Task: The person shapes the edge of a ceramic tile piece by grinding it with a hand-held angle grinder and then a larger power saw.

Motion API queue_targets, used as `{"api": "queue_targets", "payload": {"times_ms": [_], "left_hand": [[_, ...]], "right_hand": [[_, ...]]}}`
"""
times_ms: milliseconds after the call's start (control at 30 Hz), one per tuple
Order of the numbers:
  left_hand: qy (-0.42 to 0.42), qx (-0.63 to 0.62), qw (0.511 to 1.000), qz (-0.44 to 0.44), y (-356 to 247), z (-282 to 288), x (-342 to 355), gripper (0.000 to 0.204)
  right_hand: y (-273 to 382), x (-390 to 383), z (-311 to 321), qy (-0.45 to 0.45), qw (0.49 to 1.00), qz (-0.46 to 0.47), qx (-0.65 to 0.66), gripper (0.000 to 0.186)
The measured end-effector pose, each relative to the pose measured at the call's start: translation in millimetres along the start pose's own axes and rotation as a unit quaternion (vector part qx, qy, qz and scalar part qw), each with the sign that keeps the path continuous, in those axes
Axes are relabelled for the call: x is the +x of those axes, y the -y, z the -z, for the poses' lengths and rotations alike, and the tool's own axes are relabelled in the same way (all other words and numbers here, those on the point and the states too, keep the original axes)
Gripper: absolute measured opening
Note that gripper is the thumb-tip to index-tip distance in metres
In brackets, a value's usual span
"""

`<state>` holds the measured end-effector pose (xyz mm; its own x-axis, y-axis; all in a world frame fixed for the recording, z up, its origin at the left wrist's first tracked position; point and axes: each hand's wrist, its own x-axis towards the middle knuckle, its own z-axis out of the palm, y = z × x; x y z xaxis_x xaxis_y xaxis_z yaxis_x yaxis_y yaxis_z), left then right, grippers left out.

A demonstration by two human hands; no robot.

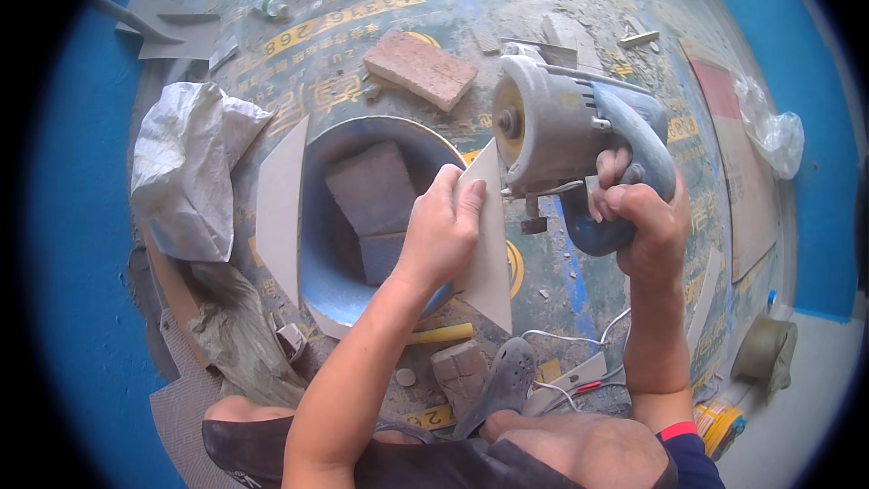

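Note:
My left hand (441, 231) is closed on the edge of a pale tile piece (491, 258), thumb on its face, holding it tilted above the right rim of a blue bucket (315, 281). Wrapped round the rear handle of a grey handheld tile cutter (566, 118) is my right hand (647, 217). The cutter's round housing is close beside the tile's upper edge; whether they touch I cannot tell. Its blade is mostly hidden. Two grey blocks (371, 186) lie inside the bucket. Another pale tile piece (282, 213) stands by the bucket's left side.
A reddish brick (421, 68) lies beyond the bucket. At left are a crumpled white sack (190, 167) and a trowel (167, 25). White cables (570, 341) run near my shoe (501, 385). A clear plastic bag (769, 131) and a long board (742, 181) lie along the right wall.

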<state>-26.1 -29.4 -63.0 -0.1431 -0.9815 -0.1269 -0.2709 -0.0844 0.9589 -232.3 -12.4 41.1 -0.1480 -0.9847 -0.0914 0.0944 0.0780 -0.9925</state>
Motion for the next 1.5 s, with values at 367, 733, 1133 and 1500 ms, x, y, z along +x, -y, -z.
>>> {"api": "queue_targets", "payload": {"times_ms": [367,733,1133,1500], "left_hand": [[0.004,-0.009,1.000,-0.001,-0.1,0.3,0.7,0.030],[0.016,-0.007,1.000,0.009,-2.1,2.1,0.9,0.031],[0.012,-0.016,1.000,0.013,1.7,1.7,0.4,0.034],[0.009,0.009,1.000,0.004,4.3,1.3,2.2,0.031]], "right_hand": [[3.9,0.2,-8.6,-0.007,1.000,0.020,0.003,0.055],[1.6,-1.9,-2.2,0.010,1.000,0.000,-0.010,0.030],[4.6,-3.3,-5.3,0.017,1.000,-0.006,-0.016,0.031],[2.8,-6.0,-4.8,-0.005,1.000,-0.018,0.010,0.032]]}}
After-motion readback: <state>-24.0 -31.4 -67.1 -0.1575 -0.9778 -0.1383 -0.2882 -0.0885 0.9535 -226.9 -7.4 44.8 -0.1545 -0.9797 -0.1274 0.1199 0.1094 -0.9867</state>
